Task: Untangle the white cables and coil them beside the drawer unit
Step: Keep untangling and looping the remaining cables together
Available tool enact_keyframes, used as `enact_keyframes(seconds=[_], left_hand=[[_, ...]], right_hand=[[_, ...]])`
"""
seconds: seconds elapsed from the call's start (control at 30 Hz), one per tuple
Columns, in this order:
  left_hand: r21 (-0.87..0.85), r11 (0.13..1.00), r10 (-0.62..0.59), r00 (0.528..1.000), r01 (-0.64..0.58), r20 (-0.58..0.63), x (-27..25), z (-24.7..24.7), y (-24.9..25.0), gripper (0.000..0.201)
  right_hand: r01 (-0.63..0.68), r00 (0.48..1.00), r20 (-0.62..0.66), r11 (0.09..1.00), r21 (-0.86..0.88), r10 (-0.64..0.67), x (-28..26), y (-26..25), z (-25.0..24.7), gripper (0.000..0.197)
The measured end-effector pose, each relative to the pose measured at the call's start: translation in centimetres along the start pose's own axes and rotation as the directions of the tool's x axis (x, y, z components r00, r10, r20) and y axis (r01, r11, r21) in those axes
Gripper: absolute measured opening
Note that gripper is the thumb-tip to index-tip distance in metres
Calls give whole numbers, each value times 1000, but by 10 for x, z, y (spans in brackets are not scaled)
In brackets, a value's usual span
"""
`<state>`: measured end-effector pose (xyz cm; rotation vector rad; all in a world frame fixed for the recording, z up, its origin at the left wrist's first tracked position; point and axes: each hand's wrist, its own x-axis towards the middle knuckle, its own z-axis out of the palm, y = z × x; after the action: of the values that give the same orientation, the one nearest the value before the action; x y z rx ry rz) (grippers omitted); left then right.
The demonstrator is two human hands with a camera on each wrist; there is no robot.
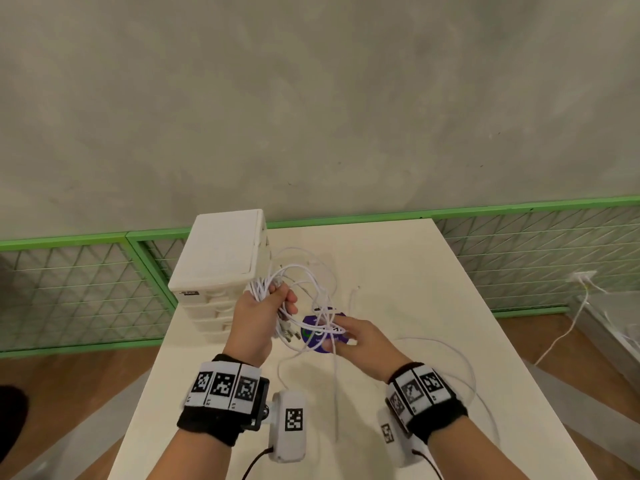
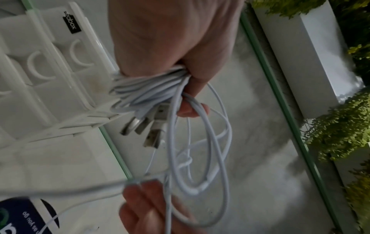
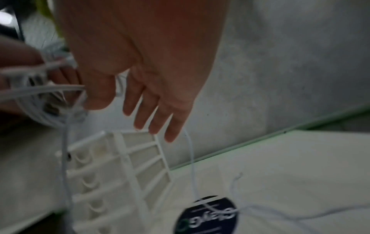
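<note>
The person's left hand (image 1: 261,315) is raised above the white table (image 1: 408,271), its fingers curled tight around a thick bunch of white cables (image 1: 304,299). In the left wrist view the bunch (image 2: 148,88) crosses the fist, and several metal plugs (image 2: 148,128) hang just below it, with loose loops drooping further down.

The right hand (image 1: 360,337) is just to the right of the left and slightly nearer. Its thumb and forefinger pinch one strand from the tangle, while the other fingers (image 3: 158,117) stretch out straight and relaxed. From that pinch a strand falls to the table and runs toward the near edge; another sweeps in a wide arc across the right side of the table.

The white drawer unit (image 1: 221,261) stands on the far left of the table, just left of the held bunch. A round dark blue sticker (image 1: 311,332) lies on the table under the hands, with cable strands crossing it. A green mesh fence (image 1: 79,289) runs behind the table.
</note>
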<state>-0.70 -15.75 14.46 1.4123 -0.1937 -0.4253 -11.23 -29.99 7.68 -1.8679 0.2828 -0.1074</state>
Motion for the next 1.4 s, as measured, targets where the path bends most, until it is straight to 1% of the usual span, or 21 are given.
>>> enact_keyframes(seconds=[0.07,0.13,0.2,0.37,0.43,0.5,0.57,0.63,0.77,0.9,0.93,0.97,1.0,1.03,1.07,1.13,1.17,1.2,1.23,1.3,1.4], left_hand=[[-14,1000,-14,1000,15,19,-3,1,1,47],[-11,1000,-17,999,18,31,-6,1,3,51],[5,1000,-10,999,10,41,-8,0,4,44],[92,995,-42,996,34,84,-12,3,1,56],[106,993,-52,996,44,77,-13,5,0,54],[123,992,-38,997,31,61,-12,5,1,50],[136,991,-4,999,-1,36,-10,4,4,41],[145,989,24,1000,-26,16,-8,2,6,33],[164,985,54,998,-50,-18,-5,-3,9,31],[152,988,41,999,-37,-24,-4,-3,7,31],[147,989,36,999,-32,-20,-5,-3,7,31],[139,990,30,999,-28,-13,-5,-3,7,30],[128,991,26,1000,-25,-4,-5,-2,6,29],[115,993,23,1000,-23,6,-5,-1,6,27],[101,995,16,1000,-18,17,-4,0,4,24],[81,997,-5,1000,3,30,-4,4,2,20],[80,997,-14,999,12,33,-5,5,0,20],[81,997,-22,999,19,35,-6,7,0,22],[85,996,-27,999,24,40,-7,9,-1,25],[98,995,-30,998,24,61,-9,11,-2,36],[123,992,-26,997,16,78,-10,5,0,43]], right_hand=[[-48,999,19,981,186,45,3,-6,10,33],[-78,995,-27,939,334,92,3,-7,15,28],[-69,993,-61,919,388,100,1,-6,17,27],[-29,991,-106,892,451,86,1,-11,18,36],[-22,983,-149,883,470,104,1,-13,15,26],[-23,976,-192,920,392,107,-1,-6,10,11],[-91,961,-240,975,201,139,-4,14,4,25],[-225,933,-282,974,30,224,-11,42,-4,26],[-464,851,-371,862,-203,371,-28,89,-20,20],[-647,746,-408,715,-263,525,-36,112,-37,9],[-675,728,-400,683,-278,557,-36,112,-39,15],[-691,718,-390,655,-305,577,-36,110,-40,31],[-691,720,-388,646,-323,576,-34,105,-41,47],[-668,737,-411,671,-320,537,-31,95,-41,57],[-608,769,-446,739,-290,458,-27,82,-39,59],[-357,842,-478,923,-145,251,-20,46,-34,43],[-226,878,-441,973,-39,186,-17,25,-30,30],[-142,921,-358,989,50,151,-13,7,-26,21],[-112,955,-264,988,103,136,-10,-10,-22,23],[-108,982,-137,980,169,132,-3,-28,-15,27],[-79,980,-139,923,377,141,1,-32,-15,25]])
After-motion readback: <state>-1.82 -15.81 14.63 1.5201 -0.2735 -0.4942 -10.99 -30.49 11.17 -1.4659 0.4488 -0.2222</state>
